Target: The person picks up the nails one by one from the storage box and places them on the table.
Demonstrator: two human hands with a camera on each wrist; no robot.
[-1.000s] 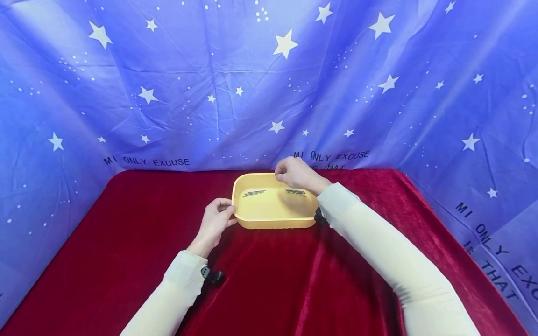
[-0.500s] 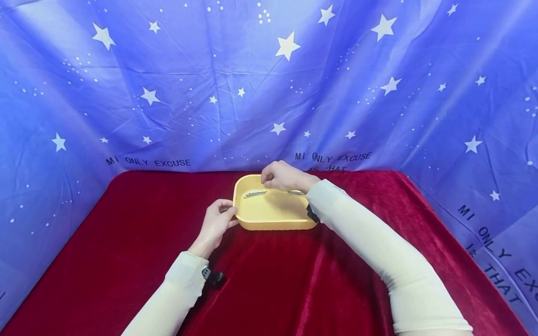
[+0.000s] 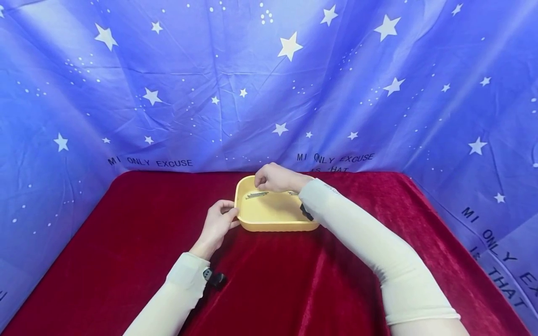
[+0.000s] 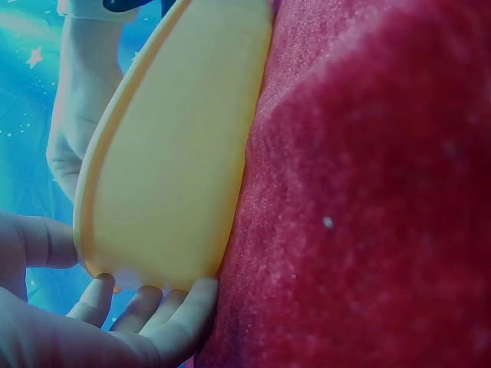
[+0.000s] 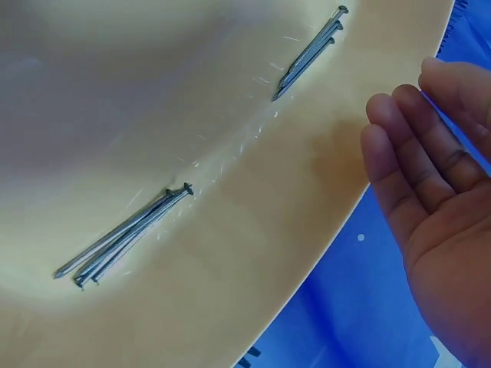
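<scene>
Yellow tray holds two nail bundles

One yellow tray; two bundles of nails inside; two hands; one red-covered counter.

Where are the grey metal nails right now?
In the head view, the grey metal nails lie in two small bundles inside the shallow yellow plastic tray; one bundle sits just below the right hand.
</scene>
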